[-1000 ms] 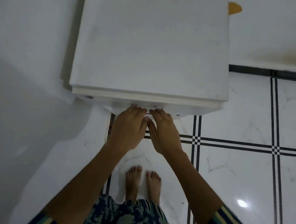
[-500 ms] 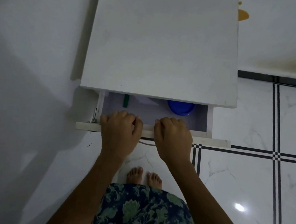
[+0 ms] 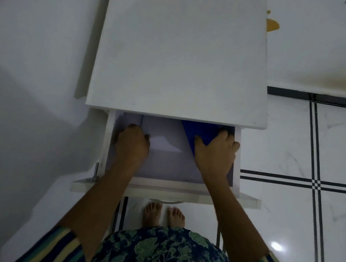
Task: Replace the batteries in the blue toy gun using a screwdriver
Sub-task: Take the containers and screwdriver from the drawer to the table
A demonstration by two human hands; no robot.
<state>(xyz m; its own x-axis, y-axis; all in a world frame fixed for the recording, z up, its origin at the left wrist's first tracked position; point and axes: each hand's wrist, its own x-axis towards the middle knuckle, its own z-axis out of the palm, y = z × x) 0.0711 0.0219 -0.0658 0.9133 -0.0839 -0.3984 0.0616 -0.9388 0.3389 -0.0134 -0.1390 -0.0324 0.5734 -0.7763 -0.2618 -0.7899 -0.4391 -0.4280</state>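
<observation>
Drawer (image 3: 184, 189): pulled out from under the white bench (image 3: 181, 54) top, front edge nearest the person.
Left hand (image 3: 131, 144): inside the drawer at its left side, fingers curled down; whether the grip holds anything, I cannot tell.
Right hand (image 3: 215, 153): inside at the right, grip closed on a blue thing (image 3: 198, 130).
Blue thing: partly under the bench top; whether it is the toy gun is unclear.
Paper (image 3: 163, 143): white, between the hands.
Feet (image 3: 163, 214): bare, on the tiled floor (image 3: 288, 150).
</observation>
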